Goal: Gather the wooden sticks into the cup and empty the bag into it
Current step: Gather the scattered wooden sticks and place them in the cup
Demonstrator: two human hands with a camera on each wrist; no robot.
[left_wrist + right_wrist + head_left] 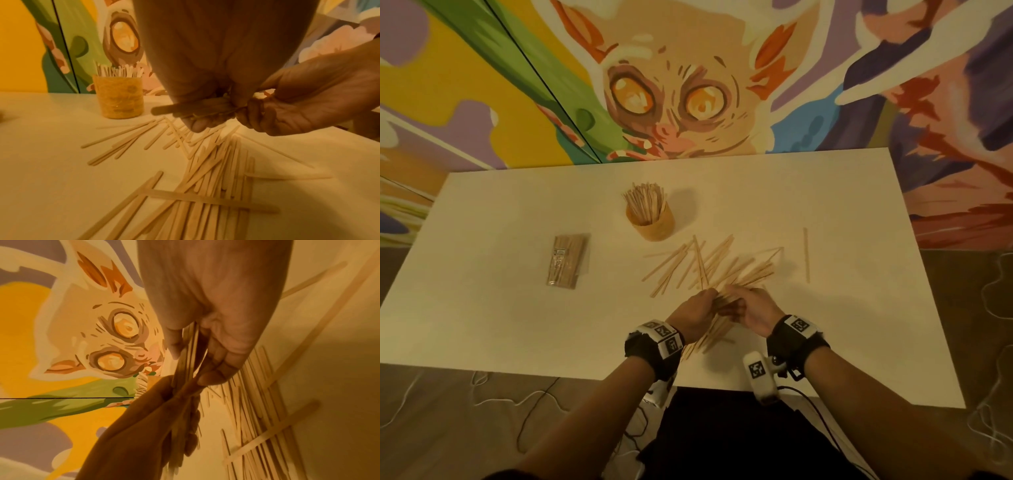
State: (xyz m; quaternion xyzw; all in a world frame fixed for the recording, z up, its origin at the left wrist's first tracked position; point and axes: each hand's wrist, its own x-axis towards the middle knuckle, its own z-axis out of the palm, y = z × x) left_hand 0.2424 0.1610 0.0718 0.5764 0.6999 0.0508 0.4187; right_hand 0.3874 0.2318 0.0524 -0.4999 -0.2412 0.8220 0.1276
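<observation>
A woven cup (652,222) holding many wooden sticks stands upright at the middle back of the white table (482,308). A clear bag of sticks (566,260) lies flat to its left. Loose sticks (719,267) are strewn between the cup and my hands. My left hand (702,305) and right hand (741,303) meet near the front edge, both curled round one bundle of sticks (710,337). In the left wrist view my left hand (197,116) grips the bundle, with the right hand (287,110) beside it and the cup (118,97) behind. The right wrist view shows my right hand (207,345) pinching the bundle (186,366).
One stick (806,255) lies apart at the right of the table. A painted wall (688,85) rises directly behind the table's far edge. Cables (524,404) run over the floor under the front edge. More loose sticks (205,186) lie below my hands.
</observation>
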